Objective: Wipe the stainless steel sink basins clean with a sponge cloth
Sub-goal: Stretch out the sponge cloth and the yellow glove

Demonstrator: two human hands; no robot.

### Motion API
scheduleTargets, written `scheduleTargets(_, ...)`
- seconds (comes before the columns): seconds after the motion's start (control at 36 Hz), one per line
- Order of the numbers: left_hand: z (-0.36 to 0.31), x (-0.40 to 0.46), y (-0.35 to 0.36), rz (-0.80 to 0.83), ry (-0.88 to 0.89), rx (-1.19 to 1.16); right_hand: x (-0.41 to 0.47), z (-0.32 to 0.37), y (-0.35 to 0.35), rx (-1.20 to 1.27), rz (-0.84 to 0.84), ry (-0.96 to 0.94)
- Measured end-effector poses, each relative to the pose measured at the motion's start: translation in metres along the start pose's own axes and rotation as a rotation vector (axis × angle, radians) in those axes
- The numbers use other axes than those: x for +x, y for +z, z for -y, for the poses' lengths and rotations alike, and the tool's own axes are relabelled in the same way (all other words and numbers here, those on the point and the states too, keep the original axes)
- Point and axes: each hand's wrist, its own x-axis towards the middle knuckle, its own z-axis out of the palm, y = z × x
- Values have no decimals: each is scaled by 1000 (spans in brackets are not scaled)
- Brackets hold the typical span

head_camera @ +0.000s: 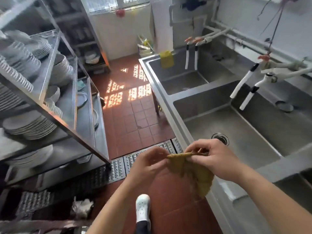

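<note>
I pinched the top edge of the sponge cloth point(190, 173) between both hands, my left hand point(148, 163) gripping its left corner and my right hand point(211, 157) its right, so the rest hung down over the front rim of the sink point(170, 105). The near basin point(236, 137) held only its drain point(220, 139); a dark round stopper point(285, 106) lay on the ledge behind it. The far basin point(184, 83) had a yellow cloth point(166, 59) draped over its edge. On my left, the steel rack point(74, 132) held stacked plates point(28, 125) and bowls point(63, 68)
</note>
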Motion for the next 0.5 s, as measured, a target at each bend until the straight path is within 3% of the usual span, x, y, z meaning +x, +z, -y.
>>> scheduleTargets(0.22, 16, 111, -126, -4, 35, 57, 132, 15, 37, 3, -19, 200)
scheduleTargets(0.5, 16, 256, -244, 80, -9, 39, 272, 41, 67, 225, -505, 227)
